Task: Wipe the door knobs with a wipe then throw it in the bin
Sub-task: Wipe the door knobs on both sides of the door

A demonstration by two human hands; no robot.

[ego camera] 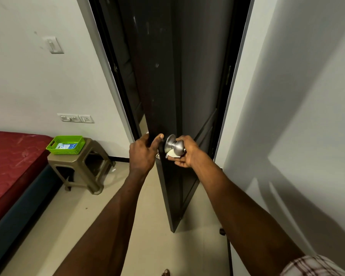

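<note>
Both hands work at the door edge: my left hand (142, 154) grips the door (163, 86), my right hand (184, 154) cups the wipe (172, 155) under the steel knob (174, 145), at six o'clock. Wiping step; next, probably the far-side knob.

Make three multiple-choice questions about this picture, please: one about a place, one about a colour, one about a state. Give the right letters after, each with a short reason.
1. Where does the basket stand?
A. on the stool
B. on the bed
C. on the floor

2. What colour is the basket?
A. red
B. green
C. white

3. What is the left hand doing?
A. hanging idle
B. gripping the door's edge
C. pressing a wall switch

Answers:
1. A: it sits on top of the stool, beside the bed.
2. B: its plastic walls are bright green.
3. B: its fingers curl round the edge of the door, while the right hand holds the wipe under the knob.
</note>
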